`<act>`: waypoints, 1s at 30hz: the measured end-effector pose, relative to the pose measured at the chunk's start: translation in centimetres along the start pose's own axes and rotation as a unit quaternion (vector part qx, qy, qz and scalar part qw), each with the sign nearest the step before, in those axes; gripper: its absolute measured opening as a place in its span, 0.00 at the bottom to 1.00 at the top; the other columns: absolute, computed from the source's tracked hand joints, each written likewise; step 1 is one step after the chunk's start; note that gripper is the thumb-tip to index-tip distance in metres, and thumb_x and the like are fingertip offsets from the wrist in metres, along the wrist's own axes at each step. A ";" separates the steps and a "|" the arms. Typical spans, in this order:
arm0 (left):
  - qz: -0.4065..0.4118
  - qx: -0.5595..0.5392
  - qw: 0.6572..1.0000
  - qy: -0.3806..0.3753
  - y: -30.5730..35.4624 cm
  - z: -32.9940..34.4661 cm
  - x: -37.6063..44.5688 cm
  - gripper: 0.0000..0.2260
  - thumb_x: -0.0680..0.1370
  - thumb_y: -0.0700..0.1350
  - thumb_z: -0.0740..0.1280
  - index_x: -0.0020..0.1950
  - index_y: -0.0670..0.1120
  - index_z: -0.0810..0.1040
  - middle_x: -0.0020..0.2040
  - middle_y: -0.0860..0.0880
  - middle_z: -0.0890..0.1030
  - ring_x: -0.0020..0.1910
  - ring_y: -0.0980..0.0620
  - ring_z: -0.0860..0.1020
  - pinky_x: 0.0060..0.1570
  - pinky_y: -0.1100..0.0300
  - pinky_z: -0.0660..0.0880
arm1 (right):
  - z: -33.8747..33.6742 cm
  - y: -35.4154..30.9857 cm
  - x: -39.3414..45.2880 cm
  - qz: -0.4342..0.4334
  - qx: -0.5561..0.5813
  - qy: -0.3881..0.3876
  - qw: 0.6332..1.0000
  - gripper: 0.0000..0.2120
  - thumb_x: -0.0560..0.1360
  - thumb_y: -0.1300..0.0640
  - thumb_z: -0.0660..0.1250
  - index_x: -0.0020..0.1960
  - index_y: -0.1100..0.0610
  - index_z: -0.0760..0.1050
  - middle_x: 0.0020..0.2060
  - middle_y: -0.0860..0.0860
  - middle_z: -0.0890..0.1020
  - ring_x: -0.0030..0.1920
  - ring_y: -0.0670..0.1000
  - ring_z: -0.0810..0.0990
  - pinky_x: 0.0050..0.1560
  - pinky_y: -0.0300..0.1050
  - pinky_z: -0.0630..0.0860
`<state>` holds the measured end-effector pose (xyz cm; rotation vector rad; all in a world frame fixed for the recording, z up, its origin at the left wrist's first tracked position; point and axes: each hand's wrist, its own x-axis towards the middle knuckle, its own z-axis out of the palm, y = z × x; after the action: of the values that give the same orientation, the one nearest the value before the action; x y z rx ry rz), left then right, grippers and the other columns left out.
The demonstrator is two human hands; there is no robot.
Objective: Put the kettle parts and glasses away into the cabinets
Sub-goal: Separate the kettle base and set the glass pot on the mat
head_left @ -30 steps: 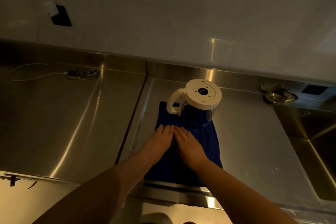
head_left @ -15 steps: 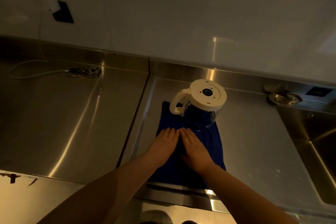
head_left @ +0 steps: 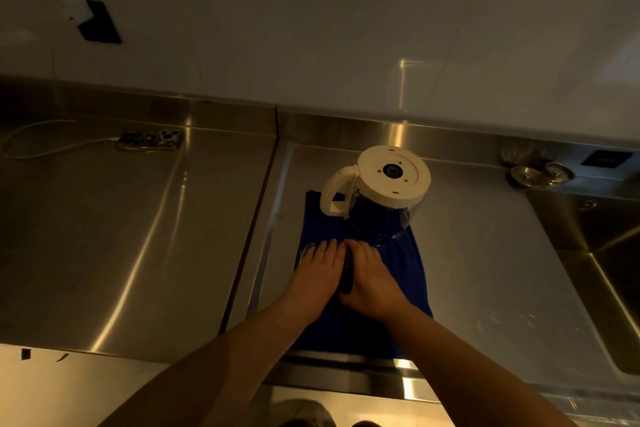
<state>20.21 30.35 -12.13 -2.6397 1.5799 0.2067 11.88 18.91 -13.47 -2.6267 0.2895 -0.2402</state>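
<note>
Glass kettle jug [head_left: 379, 199]: upside down, white base up with dark round connector at centre, white handle to the left. Stands on the far end of a dark blue cloth [head_left: 414, 265]. Dark object under the hands, partly hidden, unidentifiable.

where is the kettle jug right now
In the head view the kettle jug stands upside down on the far end of the blue cloth, right of centre on the steel counter, just beyond both hands and left of the sink.
</note>
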 end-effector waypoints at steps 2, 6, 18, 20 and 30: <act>0.005 -0.057 0.998 0.024 -0.4 -0.2 -0.1 0.34 0.79 0.44 0.63 0.77 0.40 0.45 0.77 0.41 0.53 0.75 0.44 0.54 0.74 0.53 0.48 | -1.0 -0.1 0.2 -0.018 -0.013 0.013 1.000 0.39 0.63 0.45 0.70 0.69 0.60 0.62 0.60 0.55 0.72 0.58 0.55 0.71 0.58 0.48 0.71; 0.022 -0.147 0.988 0.050 -0.4 -1.2 -0.4 0.36 0.76 0.44 0.66 0.77 0.41 0.48 0.76 0.44 0.56 0.74 0.47 0.58 0.72 0.59 0.53 | -3.1 0.0 0.0 -0.066 -0.019 0.026 0.997 0.39 0.63 0.43 0.72 0.68 0.57 0.63 0.61 0.54 0.72 0.60 0.53 0.70 0.61 0.44 0.68; 0.007 -0.039 0.998 0.039 1.5 -1.8 -0.1 0.42 0.77 0.45 0.64 0.75 0.39 0.35 0.77 0.41 0.39 0.76 0.43 0.41 0.72 0.54 0.37 | -2.7 -0.6 -0.8 0.020 0.040 0.002 0.999 0.44 0.70 0.49 0.72 0.76 0.59 0.51 0.74 0.53 0.58 0.74 0.47 0.53 0.70 0.32 0.47; 0.011 -0.010 1.000 0.026 1.7 -2.1 0.0 0.42 0.77 0.47 0.65 0.75 0.39 0.35 0.77 0.40 0.39 0.76 0.42 0.40 0.72 0.52 0.37 | -2.9 -0.8 -0.9 0.028 0.056 -0.011 0.998 0.45 0.71 0.50 0.71 0.76 0.57 0.47 0.75 0.49 0.52 0.75 0.46 0.49 0.71 0.33 0.46; -0.026 -0.012 1.000 0.003 2.2 -2.4 0.2 0.36 0.79 0.54 0.57 0.77 0.42 0.39 0.77 0.39 0.43 0.76 0.40 0.43 0.75 0.46 0.41 | -5.0 -0.2 -1.6 0.003 0.046 -0.028 0.999 0.38 0.74 0.53 0.68 0.76 0.52 0.49 0.75 0.47 0.55 0.74 0.44 0.50 0.74 0.43 0.52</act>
<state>18.55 28.80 -9.75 -2.6994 1.5171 0.2165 9.28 17.24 -9.21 -2.5364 0.2609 -0.1745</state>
